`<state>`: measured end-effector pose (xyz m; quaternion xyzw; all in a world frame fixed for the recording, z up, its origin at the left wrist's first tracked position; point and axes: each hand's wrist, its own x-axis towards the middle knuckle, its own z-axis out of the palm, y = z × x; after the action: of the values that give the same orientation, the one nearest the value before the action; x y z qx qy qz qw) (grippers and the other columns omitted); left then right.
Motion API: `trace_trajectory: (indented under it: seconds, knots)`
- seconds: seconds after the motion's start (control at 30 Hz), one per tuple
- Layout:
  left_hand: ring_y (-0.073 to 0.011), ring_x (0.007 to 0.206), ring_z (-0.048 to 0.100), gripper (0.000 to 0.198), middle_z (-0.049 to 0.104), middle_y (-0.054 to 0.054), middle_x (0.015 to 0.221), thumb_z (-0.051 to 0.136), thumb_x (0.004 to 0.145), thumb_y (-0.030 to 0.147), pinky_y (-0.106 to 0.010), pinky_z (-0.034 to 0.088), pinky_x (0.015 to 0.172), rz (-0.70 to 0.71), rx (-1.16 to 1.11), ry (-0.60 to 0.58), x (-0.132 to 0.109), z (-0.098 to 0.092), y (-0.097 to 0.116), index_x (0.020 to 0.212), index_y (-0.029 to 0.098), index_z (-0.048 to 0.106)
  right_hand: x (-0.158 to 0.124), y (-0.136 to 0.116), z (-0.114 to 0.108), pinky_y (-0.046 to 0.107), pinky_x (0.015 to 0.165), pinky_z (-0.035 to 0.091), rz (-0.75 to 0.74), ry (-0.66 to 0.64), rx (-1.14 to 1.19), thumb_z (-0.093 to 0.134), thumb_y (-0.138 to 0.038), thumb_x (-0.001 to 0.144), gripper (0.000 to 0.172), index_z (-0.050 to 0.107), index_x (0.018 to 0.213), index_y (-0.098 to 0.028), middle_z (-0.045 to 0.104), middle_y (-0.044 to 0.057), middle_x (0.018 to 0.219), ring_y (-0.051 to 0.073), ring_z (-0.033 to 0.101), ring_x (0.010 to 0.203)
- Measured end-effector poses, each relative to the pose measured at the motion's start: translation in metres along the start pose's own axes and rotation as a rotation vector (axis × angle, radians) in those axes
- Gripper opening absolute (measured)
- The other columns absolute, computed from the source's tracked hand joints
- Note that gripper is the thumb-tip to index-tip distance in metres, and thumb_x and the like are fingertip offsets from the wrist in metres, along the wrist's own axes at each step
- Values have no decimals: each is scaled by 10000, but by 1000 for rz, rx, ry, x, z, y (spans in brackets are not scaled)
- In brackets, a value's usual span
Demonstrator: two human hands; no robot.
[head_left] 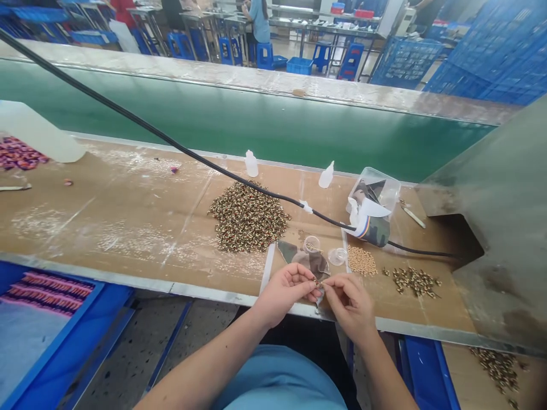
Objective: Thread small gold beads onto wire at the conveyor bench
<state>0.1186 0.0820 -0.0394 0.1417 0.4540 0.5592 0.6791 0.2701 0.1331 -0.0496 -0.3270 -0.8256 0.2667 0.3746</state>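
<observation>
My left hand (285, 290) and my right hand (349, 300) meet at the near edge of the brown worktable (128, 210), fingers pinched together on a tiny bead-like piece (317, 282) between them. Just beyond the hands lies a scrap of camouflage cloth (308, 259). A big heap of small patterned beads (248, 217) lies further out to the left. A patch of pale beads (361, 261) and a smaller scatter of patterned beads (413, 280) lie to the right.
A black cable (171, 142) crosses the table diagonally. Two small white squeeze bottles (251, 164) (326, 175), two clear little cups (311, 244) and a clear tub with cloth (372, 208) stand nearby. A green conveyor belt (239, 119) runs behind. Blue bins (51, 330) sit below left.
</observation>
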Motion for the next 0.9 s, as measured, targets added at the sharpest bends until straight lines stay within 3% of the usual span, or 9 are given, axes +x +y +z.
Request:
trace_trajectory:
  seconds: [0.33,0.9]
  knots:
    - [-125,581,637,406,660,-11,584,835,519,368,-260,513,614,-5,19,-9,2,-1,-3,710,132,565,-3,0,1,206,538,486,45,-7,4,536,-199,854,108,634,809,-204,610,24,754,106,595,627]
    - [-126,591,641,398,661,-13,592,826,534,369,-258,516,617,-8,44,-19,1,-3,-5,720,133,566,-4,2,-5,202,605,518,-96,-41,-97,522,-159,862,113,617,885,-216,628,29,803,108,623,697]
